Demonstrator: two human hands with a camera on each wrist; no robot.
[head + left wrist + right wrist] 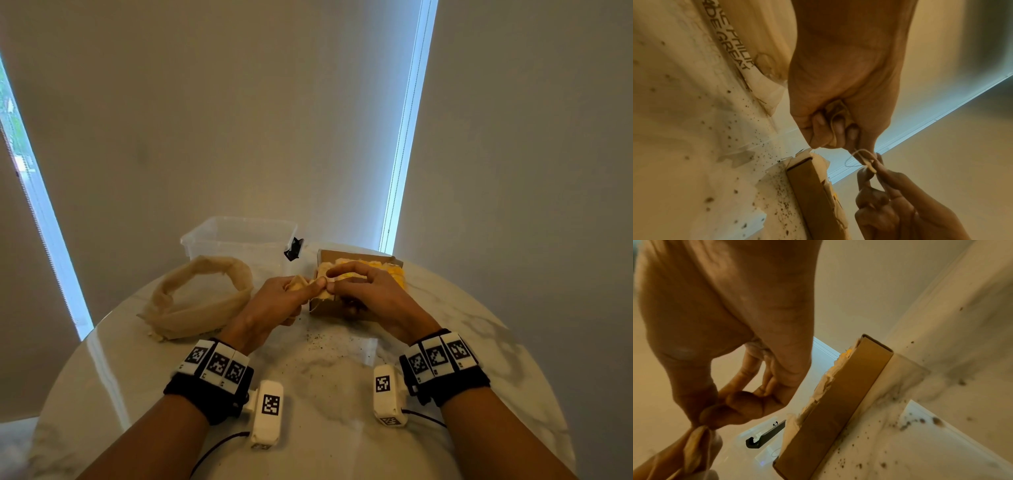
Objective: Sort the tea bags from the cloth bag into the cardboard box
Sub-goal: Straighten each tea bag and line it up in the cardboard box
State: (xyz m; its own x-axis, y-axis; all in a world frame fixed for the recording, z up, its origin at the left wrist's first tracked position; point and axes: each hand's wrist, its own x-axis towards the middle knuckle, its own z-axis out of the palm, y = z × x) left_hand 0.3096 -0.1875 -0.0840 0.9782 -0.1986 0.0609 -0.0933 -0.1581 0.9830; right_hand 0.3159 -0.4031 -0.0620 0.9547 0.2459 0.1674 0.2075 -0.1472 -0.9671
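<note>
Tea bag (835,123): bunched in left hand (274,301) fist, string w/ tag pinched by right hand (370,294), just beside cardboard box (363,274). Risk: string snaps, paper tears if pulled hard.

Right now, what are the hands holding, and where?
One tea bag. The left hand grips its pouch in curled fingers; the right hand pinches its string end, just above the cardboard box.
</note>
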